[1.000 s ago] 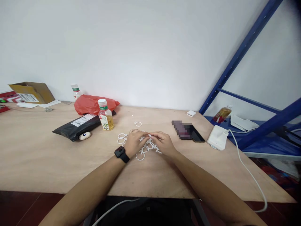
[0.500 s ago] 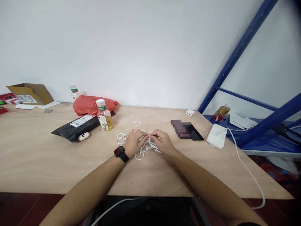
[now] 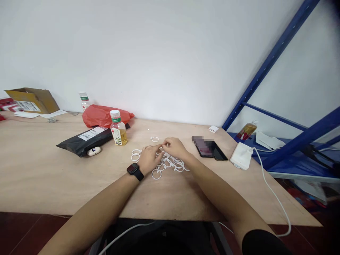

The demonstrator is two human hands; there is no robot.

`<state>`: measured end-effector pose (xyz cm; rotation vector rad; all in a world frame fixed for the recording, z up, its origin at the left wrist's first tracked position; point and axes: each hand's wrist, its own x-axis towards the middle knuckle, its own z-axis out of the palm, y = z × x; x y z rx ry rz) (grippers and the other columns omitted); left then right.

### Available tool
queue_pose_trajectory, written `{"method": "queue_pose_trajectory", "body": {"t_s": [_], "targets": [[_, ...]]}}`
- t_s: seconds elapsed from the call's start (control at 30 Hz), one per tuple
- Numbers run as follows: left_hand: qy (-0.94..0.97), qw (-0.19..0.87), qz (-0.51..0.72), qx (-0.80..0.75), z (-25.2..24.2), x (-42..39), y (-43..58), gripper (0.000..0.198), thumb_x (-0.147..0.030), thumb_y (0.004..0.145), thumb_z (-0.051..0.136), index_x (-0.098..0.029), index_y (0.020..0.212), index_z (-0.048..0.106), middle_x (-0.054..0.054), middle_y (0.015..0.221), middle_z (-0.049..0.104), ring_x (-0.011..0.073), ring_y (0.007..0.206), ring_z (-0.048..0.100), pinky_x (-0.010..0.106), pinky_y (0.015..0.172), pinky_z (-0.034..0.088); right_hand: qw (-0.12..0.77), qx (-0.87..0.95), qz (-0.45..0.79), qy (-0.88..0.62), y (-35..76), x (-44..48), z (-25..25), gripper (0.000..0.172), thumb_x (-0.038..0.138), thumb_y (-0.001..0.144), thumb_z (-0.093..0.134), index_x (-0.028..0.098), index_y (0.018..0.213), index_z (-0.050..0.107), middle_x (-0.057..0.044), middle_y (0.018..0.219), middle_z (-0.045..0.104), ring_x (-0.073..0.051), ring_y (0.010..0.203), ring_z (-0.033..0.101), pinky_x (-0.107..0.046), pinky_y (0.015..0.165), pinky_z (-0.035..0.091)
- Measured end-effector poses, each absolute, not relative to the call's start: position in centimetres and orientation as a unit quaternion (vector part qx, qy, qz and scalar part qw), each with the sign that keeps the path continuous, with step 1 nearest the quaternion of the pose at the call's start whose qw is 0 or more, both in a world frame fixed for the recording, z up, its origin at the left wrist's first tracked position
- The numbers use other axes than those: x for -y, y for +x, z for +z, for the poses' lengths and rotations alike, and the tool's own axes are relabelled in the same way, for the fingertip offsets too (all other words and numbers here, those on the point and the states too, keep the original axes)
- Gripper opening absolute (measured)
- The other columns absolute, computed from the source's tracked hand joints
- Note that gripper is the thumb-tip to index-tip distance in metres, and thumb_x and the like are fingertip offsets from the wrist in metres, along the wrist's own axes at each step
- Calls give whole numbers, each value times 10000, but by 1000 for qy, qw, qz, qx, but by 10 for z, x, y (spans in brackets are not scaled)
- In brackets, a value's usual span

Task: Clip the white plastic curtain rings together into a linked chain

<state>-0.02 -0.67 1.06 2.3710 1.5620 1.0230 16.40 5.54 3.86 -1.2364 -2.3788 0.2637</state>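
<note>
A heap of white plastic rings (image 3: pixel 170 164) lies on the wooden table (image 3: pixel 53 177) in front of me. My left hand (image 3: pixel 148 158), with a black watch (image 3: pixel 134 171) on its wrist, rests on the heap, fingers pinched on a ring. My right hand (image 3: pixel 174 147) meets it from the right above the heap, its fingertips closed on the same small white ring. One single ring (image 3: pixel 154 139) lies apart, just beyond my hands.
A tea bottle (image 3: pixel 118 132), black mail bag (image 3: pixel 85 139), red bag (image 3: pixel 103 115) and white earbud case (image 3: pixel 93 151) sit to the left. Two phones (image 3: pixel 209 148) and a white charger (image 3: pixel 241 156) with cable lie right. A blue shelf frame (image 3: pixel 278 117) stands at the far right.
My right hand has lifted off the heap and moved up and left, meeting the left fingertips farther back. More rings now lie uncovered on the right of the heap.
</note>
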Motion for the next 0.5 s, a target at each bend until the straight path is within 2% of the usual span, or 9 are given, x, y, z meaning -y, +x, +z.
{"method": "queue_pose_trajectory", "body": {"t_s": [0.07,0.13,0.3,0.37,0.5], "targets": [[765,57,343,-542,8,5,-2,401,-359,900,562,-207,1272,566,58,973,723,247,946,640,386,863,446,182,863,118,-456,148,-82,39,177,240,872,527,216,885,702,-13,932,722,-149,840,635,-230,732,447],[745,41,352,-566,5,4,-3,422,-382,885,582,-194,1263,562,92,1076,688,260,1012,620,397,896,438,137,860,106,-480,132,-106,38,191,252,878,528,216,950,701,-25,995,721,-162,906,641,-233,764,451],[723,21,362,-589,6,5,-3,458,-422,873,602,-228,1282,533,121,1254,590,300,1148,546,452,952,393,77,852,59,-514,102,-132,29,327,400,883,575,206,1134,658,-95,1170,669,-220,1012,638,-270,796,464],[720,31,369,-586,8,6,-3,447,-420,878,599,-234,1278,531,116,1270,581,299,1159,539,458,962,381,67,856,59,-509,99,-132,25,343,413,864,605,211,1136,667,-100,1171,663,-224,1010,639,-266,796,464],[710,41,386,-588,10,6,-4,399,-433,898,576,-236,1244,560,99,1238,597,282,1135,550,453,974,367,61,865,46,-495,109,-126,23,226,322,873,582,222,1027,713,-97,1145,651,-228,1015,625,-276,825,459]]}}
